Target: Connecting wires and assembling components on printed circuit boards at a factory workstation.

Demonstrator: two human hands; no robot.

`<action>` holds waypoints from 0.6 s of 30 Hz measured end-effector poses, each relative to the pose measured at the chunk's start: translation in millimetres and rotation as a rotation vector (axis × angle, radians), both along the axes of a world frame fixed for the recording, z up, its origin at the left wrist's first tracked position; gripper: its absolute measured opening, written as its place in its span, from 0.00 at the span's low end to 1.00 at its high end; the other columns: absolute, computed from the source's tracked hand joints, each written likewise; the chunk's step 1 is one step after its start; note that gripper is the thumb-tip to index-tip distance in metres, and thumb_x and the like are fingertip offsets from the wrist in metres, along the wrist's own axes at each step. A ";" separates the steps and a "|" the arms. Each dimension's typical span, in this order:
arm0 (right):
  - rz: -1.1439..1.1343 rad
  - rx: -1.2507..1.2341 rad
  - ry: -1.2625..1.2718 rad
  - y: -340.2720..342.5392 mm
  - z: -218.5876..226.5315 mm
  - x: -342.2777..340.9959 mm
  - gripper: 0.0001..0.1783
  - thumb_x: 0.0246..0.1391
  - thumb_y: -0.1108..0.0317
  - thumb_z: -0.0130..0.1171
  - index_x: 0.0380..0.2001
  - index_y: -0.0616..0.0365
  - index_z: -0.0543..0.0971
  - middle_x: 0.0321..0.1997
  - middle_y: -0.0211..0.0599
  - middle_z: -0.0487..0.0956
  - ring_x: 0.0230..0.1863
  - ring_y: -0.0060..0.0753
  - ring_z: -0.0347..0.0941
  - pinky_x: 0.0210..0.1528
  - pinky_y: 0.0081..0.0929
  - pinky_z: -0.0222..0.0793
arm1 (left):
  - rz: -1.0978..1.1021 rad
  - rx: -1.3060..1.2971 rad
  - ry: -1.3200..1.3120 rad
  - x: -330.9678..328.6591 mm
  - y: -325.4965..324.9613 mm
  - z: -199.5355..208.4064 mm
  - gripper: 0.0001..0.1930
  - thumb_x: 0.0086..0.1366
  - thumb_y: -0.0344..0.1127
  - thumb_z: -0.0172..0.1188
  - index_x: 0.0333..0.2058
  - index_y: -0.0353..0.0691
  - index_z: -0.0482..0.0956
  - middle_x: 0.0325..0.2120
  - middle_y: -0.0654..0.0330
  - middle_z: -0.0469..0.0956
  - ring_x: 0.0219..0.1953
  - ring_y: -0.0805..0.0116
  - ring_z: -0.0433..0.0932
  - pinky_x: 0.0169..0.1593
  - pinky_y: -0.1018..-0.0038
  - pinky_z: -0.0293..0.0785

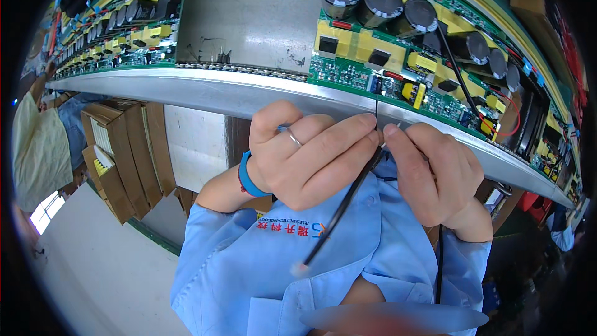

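My left hand [320, 158] is closed in front of the conveyor edge, thumb and fingers pinching a black cable [342, 208]. The cable slants down across my blue shirt to a small whitish end. A thin dark tip rises above these fingers. Close beside it, my right hand [435, 171] is closed too, its thumb and forefinger pressed together with a tiny pale tip showing above them. What that tip belongs to is hidden. Just beyond both hands lies a green circuit board [354, 74] with large black capacitors [382, 3] and yellow parts.
A metal rail [224, 90] runs along the conveyor's near edge. More populated boards [118, 37] stand to the left, past a grey metal plate [255, 18] with loose leads. Cardboard boxes [134, 149] are at lower left. Another person [46, 149] stands at far left.
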State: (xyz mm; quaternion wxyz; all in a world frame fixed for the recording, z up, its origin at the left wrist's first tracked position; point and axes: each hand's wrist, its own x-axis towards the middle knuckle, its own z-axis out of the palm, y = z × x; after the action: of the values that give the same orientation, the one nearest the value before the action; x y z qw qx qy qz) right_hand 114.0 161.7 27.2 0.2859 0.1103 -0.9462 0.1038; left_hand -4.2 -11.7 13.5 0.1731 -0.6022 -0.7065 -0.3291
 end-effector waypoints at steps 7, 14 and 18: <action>0.002 0.062 0.024 2.0 -8.0 -13.0 0.11 0.44 0.75 0.63 0.34 0.62 0.82 0.34 0.38 0.79 0.19 0.20 0.69 0.16 0.14 0.58 | 0.028 -0.064 -0.006 -7.4 1.8 -2.7 0.13 0.49 0.35 0.65 0.34 0.37 0.82 0.35 0.57 0.84 0.21 0.80 0.72 0.35 0.76 0.52; 0.009 0.083 -0.049 5.6 -5.5 -10.8 0.11 0.45 0.75 0.62 0.35 0.62 0.82 0.34 0.39 0.80 0.19 0.19 0.69 0.16 0.14 0.57 | 0.052 -0.069 -0.037 -3.7 5.9 -2.1 0.11 0.49 0.35 0.64 0.31 0.36 0.83 0.31 0.57 0.85 0.20 0.80 0.70 0.34 0.75 0.52; 0.026 0.077 -0.027 9.1 -6.6 -10.6 0.09 0.46 0.74 0.61 0.34 0.61 0.81 0.33 0.39 0.80 0.19 0.19 0.70 0.16 0.15 0.56 | 0.051 -0.075 -0.016 -1.4 8.9 0.7 0.11 0.49 0.35 0.63 0.31 0.36 0.83 0.31 0.57 0.85 0.19 0.80 0.70 0.35 0.75 0.52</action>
State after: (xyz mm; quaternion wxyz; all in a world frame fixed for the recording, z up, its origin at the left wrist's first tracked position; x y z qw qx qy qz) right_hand 103.4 170.9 20.6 0.2672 0.1318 -0.9518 0.0726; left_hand -5.7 -2.8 14.2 0.1534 -0.5874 -0.7348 -0.3026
